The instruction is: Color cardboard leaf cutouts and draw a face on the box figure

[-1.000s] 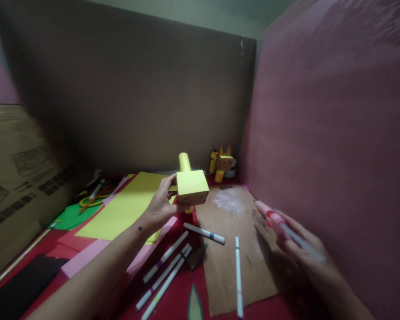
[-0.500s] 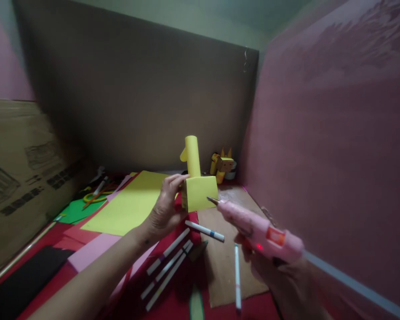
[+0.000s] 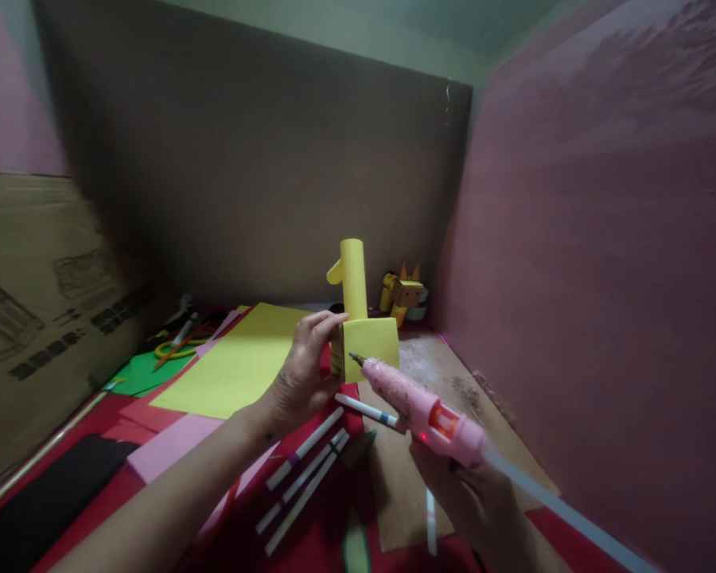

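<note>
A yellow paper-covered box [image 3: 377,341] with a yellow paper tube [image 3: 353,278] standing up from it is held by its left side in my left hand [image 3: 308,362]. A small rounded yellow flap sticks out on the tube's left. My right hand [image 3: 462,485] is wrapped round a pink hot glue gun [image 3: 421,406] with a small red light lit and a long pale glue stick [image 3: 566,509] trailing from its back. The gun's metal nozzle points at the lower left of the box's front face; whether it touches cannot be told.
Several white markers [image 3: 304,450] lie in front of the box on red cloth. A brown board [image 3: 406,497] lies under my right hand. Yellow sheets [image 3: 232,366], pink and green paper and scissors [image 3: 176,350] are at left. A paper animal figure [image 3: 404,294] stands by the back corner.
The glue gun in my right hand has moved left, its nozzle going from the right part of the box's face to its left part. My left hand keeps its hold on the box.
</note>
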Demonstrator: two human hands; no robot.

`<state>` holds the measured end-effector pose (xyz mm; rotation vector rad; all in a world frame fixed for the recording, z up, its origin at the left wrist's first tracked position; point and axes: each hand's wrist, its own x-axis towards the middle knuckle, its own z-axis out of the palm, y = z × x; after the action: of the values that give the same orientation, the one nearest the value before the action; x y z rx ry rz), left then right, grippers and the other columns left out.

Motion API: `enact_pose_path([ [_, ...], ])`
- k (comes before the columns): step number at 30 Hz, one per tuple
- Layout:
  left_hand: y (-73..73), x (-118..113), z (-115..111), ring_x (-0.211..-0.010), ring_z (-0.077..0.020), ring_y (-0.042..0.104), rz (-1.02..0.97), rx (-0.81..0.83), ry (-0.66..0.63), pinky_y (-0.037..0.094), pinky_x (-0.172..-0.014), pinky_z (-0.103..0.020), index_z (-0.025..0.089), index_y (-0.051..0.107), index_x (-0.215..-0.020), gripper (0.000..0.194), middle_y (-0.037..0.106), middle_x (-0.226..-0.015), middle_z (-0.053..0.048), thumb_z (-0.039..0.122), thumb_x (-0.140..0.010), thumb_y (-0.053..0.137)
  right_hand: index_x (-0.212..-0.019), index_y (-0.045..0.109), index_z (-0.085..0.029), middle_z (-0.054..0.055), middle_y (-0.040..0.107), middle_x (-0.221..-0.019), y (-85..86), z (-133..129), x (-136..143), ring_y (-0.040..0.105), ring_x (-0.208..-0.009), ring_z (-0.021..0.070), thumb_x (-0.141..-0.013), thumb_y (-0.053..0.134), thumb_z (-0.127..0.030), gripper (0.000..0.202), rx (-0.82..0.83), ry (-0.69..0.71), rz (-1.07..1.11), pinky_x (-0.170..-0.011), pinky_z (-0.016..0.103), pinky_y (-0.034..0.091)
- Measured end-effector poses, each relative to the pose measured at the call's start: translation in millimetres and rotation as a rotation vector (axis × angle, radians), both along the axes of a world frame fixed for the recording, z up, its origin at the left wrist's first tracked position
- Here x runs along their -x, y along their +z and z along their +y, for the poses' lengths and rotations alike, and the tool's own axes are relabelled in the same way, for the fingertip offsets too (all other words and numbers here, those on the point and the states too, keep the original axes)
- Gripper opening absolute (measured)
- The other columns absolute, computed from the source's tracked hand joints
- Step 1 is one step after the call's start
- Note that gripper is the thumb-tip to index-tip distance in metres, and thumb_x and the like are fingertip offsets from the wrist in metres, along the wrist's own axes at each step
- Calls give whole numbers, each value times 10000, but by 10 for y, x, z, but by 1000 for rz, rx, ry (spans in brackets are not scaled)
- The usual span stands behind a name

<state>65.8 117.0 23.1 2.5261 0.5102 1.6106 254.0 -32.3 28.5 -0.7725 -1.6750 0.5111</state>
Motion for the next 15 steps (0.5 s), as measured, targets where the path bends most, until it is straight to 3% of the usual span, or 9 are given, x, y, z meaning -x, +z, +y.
enact_pose_path([
  [6,-8,-5,2,-1274,-308,481,10,-13,-7,503,-1075,-543,282,384,-1511,877,443,-1351,-118,-40,-725,600,-1487,554,-322,67,558,-1554,55,-31,3,512,-1448,334,-1036,495,-458,476,84,48,71,-1187,512,472],
  [15,-7,5,-5,-1274,-311,487,22,-9,3,505,-1079,-548,292,386,-1511,888,442,-1348,-115,-48,-718,600,-1499,536,-320,63,528,-1579,-40,41,-31,495,-1463,323,-1023,546,-412,485,99,146,119,-1219,528,425],
])
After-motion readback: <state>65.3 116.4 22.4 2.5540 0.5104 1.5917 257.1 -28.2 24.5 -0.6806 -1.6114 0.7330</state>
